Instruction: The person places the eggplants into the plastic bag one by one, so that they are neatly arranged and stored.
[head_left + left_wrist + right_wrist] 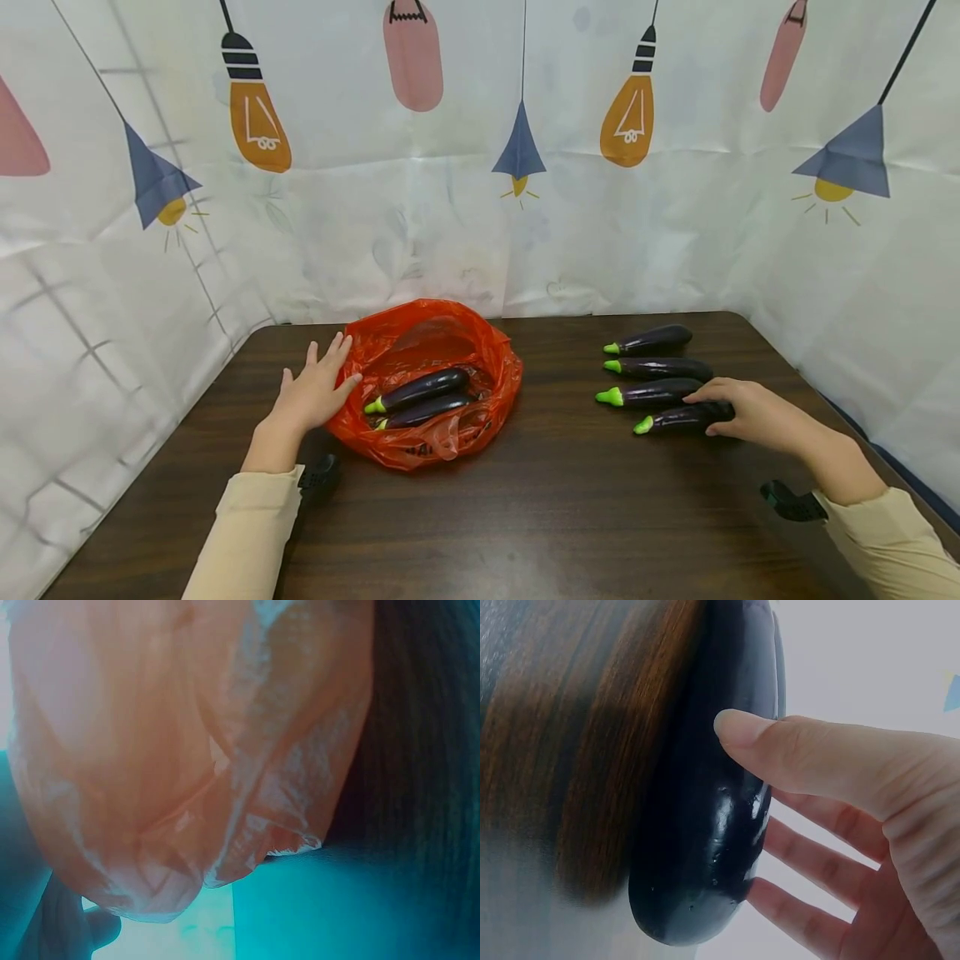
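Observation:
My right hand [757, 417] grips the thick end of the nearest eggplant [678, 418] on the right of the table. In the right wrist view, my thumb presses one side of this eggplant [705, 825] and my fingers lie against the other. On the left, an open-mouthed red plastic bag [498, 408] holds two eggplants [427, 390] side by side. With fingers spread, my left hand [311, 396] rests at the bag's left rim. The bag [165, 750] fills much of the left wrist view, hiding most of that hand.
Several more eggplants [660, 367] lie in a row just beyond the gripped one, green stems pointing left. All stand on a dark brown wooden table [525, 517]. A white curtain [465, 233] printed with lamps and bulbs hangs behind and along the sides.

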Demonstrator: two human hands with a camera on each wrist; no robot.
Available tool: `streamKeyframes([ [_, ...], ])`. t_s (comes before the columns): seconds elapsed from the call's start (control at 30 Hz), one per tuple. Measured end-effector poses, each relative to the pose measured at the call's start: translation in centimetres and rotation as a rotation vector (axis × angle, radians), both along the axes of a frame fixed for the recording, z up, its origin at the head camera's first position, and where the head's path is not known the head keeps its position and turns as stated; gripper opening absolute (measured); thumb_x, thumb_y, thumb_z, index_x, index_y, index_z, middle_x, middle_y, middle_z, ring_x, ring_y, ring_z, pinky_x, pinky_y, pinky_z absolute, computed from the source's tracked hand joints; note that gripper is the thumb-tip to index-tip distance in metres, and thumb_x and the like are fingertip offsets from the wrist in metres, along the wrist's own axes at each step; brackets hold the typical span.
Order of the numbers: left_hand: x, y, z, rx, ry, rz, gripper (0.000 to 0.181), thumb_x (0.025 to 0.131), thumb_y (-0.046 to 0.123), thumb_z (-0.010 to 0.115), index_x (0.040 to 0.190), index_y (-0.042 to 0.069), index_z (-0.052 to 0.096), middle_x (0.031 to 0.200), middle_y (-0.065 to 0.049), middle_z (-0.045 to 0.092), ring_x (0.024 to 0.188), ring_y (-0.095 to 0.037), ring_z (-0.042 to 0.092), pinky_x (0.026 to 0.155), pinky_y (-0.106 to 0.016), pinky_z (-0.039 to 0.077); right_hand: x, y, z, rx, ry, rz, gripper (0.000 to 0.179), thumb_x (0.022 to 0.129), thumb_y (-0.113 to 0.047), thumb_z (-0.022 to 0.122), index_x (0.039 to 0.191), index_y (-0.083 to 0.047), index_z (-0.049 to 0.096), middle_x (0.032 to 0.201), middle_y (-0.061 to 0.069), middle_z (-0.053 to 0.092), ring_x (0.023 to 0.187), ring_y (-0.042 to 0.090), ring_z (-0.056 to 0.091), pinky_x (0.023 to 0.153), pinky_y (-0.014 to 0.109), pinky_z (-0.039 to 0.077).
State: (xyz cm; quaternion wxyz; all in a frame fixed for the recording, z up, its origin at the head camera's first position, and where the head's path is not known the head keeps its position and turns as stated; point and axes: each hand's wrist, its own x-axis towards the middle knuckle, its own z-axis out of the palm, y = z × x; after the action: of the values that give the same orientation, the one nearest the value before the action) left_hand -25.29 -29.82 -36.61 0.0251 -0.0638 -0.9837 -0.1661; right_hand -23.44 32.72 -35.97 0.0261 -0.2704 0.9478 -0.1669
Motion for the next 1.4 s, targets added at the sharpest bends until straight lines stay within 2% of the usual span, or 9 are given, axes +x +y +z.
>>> streamKeyframes([
  [0.73,0.09,0.22,0.12,0.007,0.001,-0.002,0.076,0.106,0.034,0.054,0.163,0.001,0.017,0.168,-0.023,0.008,0.150,-0.055,-0.001,0.104,-0.085,-0.001,-0.11,0.04,-0.36,0.040,0.029,0.015,0.044,0.081,0.000,0.083,0.123,-0.001,0.071,0.119,0.019,0.063,0.102,0.037,0.066,0.073,0.040,0.057],
  [1.4,0.09,0.06,0.08,0.014,-0.004,0.003,0.077,0.105,0.035,0.055,0.163,0.002,0.016,0.169,-0.023,0.006,0.150,-0.055,-0.001,0.104,-0.085,-0.002,0.07,0.12,0.15,0.059,0.041,0.024,0.041,0.083,0.000,0.081,0.124,-0.001,0.071,0.118,0.018,0.064,0.104,0.040,0.066,0.076,0.044,0.058],
])
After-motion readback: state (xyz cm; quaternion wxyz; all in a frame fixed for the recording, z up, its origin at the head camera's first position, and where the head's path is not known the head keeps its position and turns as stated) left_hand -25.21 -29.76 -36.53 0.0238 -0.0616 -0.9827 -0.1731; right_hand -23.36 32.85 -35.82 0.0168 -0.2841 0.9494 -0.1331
